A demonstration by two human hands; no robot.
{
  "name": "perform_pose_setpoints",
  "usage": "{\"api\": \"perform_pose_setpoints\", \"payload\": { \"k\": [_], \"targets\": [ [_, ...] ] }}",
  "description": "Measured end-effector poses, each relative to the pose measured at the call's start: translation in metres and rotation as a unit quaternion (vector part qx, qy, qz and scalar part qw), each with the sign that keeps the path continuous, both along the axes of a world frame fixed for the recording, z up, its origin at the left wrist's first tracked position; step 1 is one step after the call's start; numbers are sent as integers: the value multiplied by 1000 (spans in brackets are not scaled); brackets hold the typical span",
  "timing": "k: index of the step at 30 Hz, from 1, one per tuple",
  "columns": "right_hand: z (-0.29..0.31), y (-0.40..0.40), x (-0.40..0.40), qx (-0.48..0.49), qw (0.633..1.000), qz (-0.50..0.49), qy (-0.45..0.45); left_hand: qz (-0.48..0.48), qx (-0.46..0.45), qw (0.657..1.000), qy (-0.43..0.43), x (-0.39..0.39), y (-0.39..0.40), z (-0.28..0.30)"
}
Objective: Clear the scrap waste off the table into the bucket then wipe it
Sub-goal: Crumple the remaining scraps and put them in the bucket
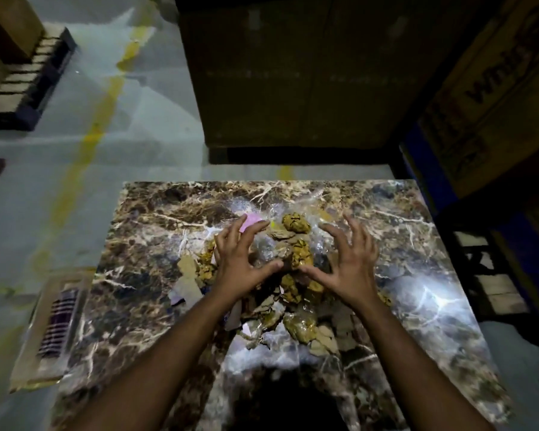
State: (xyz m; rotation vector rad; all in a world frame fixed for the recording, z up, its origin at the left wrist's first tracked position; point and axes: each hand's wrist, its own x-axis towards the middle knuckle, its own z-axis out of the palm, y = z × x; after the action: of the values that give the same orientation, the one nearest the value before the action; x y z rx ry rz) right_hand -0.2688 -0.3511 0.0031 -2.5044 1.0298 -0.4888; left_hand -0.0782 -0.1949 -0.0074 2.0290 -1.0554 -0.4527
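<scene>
Above the scrap pile (293, 275) on the marble table (143, 244), left hand (243, 262) and right hand (346, 269) hover spread, seemingly gripping nothing.

Head view, steeply downward, near table (143, 244) (wide-angle)

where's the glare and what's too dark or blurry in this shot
Head view: glare blooms on the marble table right of the right hand; a dark shadow covers its near edge; the cardboard boxes behind are dim; the edges bend, wide-angle; the scrap pile is soft.
</scene>
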Motion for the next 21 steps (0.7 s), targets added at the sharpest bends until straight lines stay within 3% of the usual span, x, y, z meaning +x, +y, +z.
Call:
{"api": "perform_pose_setpoints", "payload": {
  "k": [6, 9, 18, 21],
  "targets": [
    [-20, -17, 14, 99, 994, 31, 33, -87, 48, 994, 36, 6, -35, -9],
    [-33, -4, 31, 165, 985, 40, 18, -52, 48, 996, 63, -12, -52, -20],
    [-46, 7, 41, 230, 971, -5, -72, 60, 0, 990, 130, -47, -67, -37],
    [-43, 4, 43, 280, 957, -17, -75, 89, -35, 976, 197, -52, -72, -36]
  ]
}}
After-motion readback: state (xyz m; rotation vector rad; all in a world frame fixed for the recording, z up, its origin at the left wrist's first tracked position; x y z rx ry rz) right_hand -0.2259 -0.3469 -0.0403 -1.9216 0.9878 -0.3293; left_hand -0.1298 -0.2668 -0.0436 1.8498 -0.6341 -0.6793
